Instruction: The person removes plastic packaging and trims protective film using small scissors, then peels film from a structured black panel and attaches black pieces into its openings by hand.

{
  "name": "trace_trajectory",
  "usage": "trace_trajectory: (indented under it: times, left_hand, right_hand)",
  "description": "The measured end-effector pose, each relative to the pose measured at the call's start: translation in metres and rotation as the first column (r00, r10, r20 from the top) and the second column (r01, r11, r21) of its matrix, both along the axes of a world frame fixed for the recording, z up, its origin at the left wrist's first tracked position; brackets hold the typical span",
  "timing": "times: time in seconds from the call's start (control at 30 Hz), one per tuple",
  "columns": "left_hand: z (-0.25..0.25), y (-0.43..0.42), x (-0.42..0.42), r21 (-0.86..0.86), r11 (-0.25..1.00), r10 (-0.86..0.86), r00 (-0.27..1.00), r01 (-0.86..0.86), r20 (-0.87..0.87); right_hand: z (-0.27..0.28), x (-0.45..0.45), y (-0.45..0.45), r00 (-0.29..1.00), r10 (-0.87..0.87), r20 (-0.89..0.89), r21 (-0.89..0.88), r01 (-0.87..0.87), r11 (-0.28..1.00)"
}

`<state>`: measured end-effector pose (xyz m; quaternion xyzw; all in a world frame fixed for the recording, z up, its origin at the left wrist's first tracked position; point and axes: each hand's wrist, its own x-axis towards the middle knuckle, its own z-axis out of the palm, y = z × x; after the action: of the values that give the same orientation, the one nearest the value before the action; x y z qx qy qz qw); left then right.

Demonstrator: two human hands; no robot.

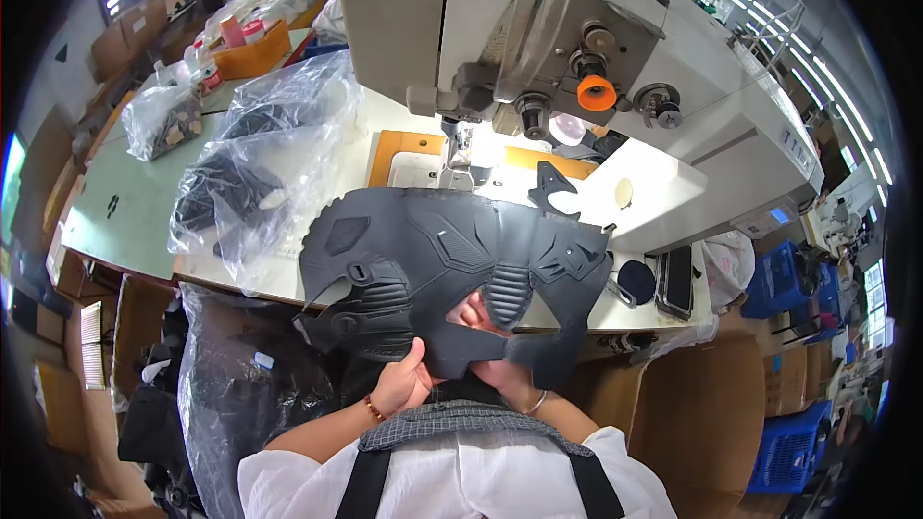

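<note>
A large black moulded panel (452, 250) with ribbed raised patches and cut-out openings is held up in front of my body, before the sewing machine. My left hand (404, 384) grips its lower edge, thumb on the near face and the other fingers hidden behind. My right hand (502, 373) is at the lower edge too, farther right. Some of its fingers show through an opening in the panel, and the rest are covered. Just beyond the panel's top edge is the machine's needle area (457, 168). A small black cut piece (553, 187) lies behind the panel's upper right.
The sewing machine head (538, 29) overhangs the worktable. Clear plastic bags with dark pieces (255, 163) lie to the left, beside a green table (125, 202). An open cardboard box (702, 413) stands at lower right, near blue crates (788, 447).
</note>
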<state>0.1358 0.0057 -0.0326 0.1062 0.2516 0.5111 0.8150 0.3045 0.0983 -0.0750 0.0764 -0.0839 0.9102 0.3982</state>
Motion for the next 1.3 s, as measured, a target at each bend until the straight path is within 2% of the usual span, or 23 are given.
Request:
trace_trajectory:
  times: [0.03, 0.07, 0.1, 0.13, 0.17, 0.23, 0.27, 0.3, 0.37, 0.47, 0.57, 0.63, 0.7, 0.77, 0.9, 0.97, 1.0, 1.1, 1.23, 1.27, 1.3]
  left_hand:
    - [0.000, -0.003, -0.001, 0.000, 1.000, 0.024, 1.000, -0.024, -0.013]
    - [-0.001, -0.006, -0.002, 0.000, 0.999, 0.049, 0.998, -0.049, -0.028]
    - [-0.001, -0.010, -0.002, -0.002, 0.997, 0.074, 0.996, -0.074, -0.043]
    - [0.005, -0.012, 0.000, -0.027, 0.991, 0.134, 0.991, -0.134, -0.022]
    - [0.000, -0.016, -0.001, 0.025, 0.980, 0.201, 0.970, -0.199, -0.135]
    - [-0.020, -0.029, -0.007, 0.148, 0.944, 0.330, 0.878, -0.296, -0.346]
    - [-0.028, -0.038, -0.020, 0.062, 0.979, 0.185, 0.729, -0.193, -0.659]
    - [-0.020, -0.040, -0.022, 0.049, 0.981, 0.164, 0.658, -0.190, -0.735]
    - [0.005, -0.046, -0.021, 0.029, 0.982, 0.121, 0.494, -0.189, -0.861]
    - [0.014, -0.047, -0.012, 0.405, 0.886, 0.463, 0.387, -0.226, -0.797]
    - [0.012, -0.039, -0.011, 0.443, 0.879, 0.476, 0.408, -0.177, -0.779]
    - [0.003, -0.034, -0.010, 0.206, 0.965, 0.262, 0.643, -0.162, -0.720]
    - [0.005, -0.029, -0.006, 0.109, 0.989, 0.142, 0.829, -0.098, -0.540]
    - [0.014, -0.019, 0.005, 0.164, 0.986, 0.089, 0.955, -0.044, -0.283]
    - [0.004, -0.008, 0.014, -0.084, 0.996, -0.004, 0.986, -0.010, -0.164]
    - [-0.003, -0.005, 0.017, -0.140, 0.990, -0.006, 0.994, -0.010, -0.112]
    - [-0.002, -0.004, 0.019, -0.145, 0.989, -0.007, 0.994, -0.009, -0.106]
    - [0.005, -0.009, 0.022, -0.173, 0.985, -0.008, 0.995, -0.010, -0.103]
    - [0.006, -0.015, 0.020, -0.170, 0.985, 0.007, 0.980, -0.041, -0.197]
    - [0.006, -0.017, 0.018, -0.162, 0.986, 0.010, 0.972, -0.050, -0.235]
    - [0.004, -0.018, 0.016, -0.152, 0.987, 0.013, 0.975, -0.048, -0.221]
  right_hand:
    - [0.000, -0.001, -0.010, 0.962, -0.137, 0.235, 0.151, 0.103, 0.983]
    - [0.001, -0.001, -0.023, 0.854, -0.293, 0.430, 0.318, 0.161, 0.934]
    - [0.009, -0.003, -0.033, 0.686, -0.454, 0.569, 0.483, 0.168, 0.859]
    - [0.032, -0.009, -0.037, 0.720, -0.555, 0.416, 0.666, 0.175, 0.725]
    - [0.053, -0.011, -0.037, 0.747, -0.590, 0.306, 0.764, 0.176, 0.620]
    - [0.080, -0.009, -0.038, 0.751, -0.604, 0.266, 0.836, 0.133, 0.533]
    - [0.090, -0.007, -0.037, 0.751, -0.607, 0.262, 0.853, 0.114, 0.510]
    - [0.095, -0.006, -0.035, 0.746, -0.610, 0.266, 0.865, 0.094, 0.492]
    - [0.104, -0.004, -0.032, 0.743, -0.609, 0.277, 0.875, 0.067, 0.479]
    - [0.114, -0.002, -0.027, 0.746, -0.599, 0.293, 0.884, 0.028, 0.467]
    - [0.122, 0.003, -0.022, 0.746, -0.585, 0.319, 0.881, -0.007, 0.472]
    - [0.127, 0.007, -0.018, 0.745, -0.569, 0.348, 0.871, -0.031, 0.491]
    - [0.130, 0.013, -0.013, 0.747, -0.542, 0.385, 0.848, -0.055, 0.527]
    - [0.128, 0.020, -0.009, 0.742, -0.507, 0.438, 0.807, -0.077, 0.585]
    - [0.097, 0.029, -0.003, 0.706, -0.348, 0.617, 0.566, -0.090, 0.820]
    - [0.063, 0.032, -0.007, 0.686, -0.212, 0.697, 0.357, -0.076, 0.931]
    - [0.064, 0.029, -0.015, 0.726, -0.076, 0.684, 0.103, 0.008, 0.995]
    - [0.072, 0.027, -0.031, 0.775, -0.076, 0.627, 0.039, 0.067, 0.997]
    - [0.056, 0.030, -0.043, 0.805, -0.070, 0.589, 0.226, -0.081, 0.971]
    - [0.049, 0.029, -0.044, 0.846, -0.122, 0.519, 0.332, -0.068, 0.941]
    - [0.051, 0.027, -0.044, 0.867, -0.105, 0.487, 0.301, -0.054, 0.952]
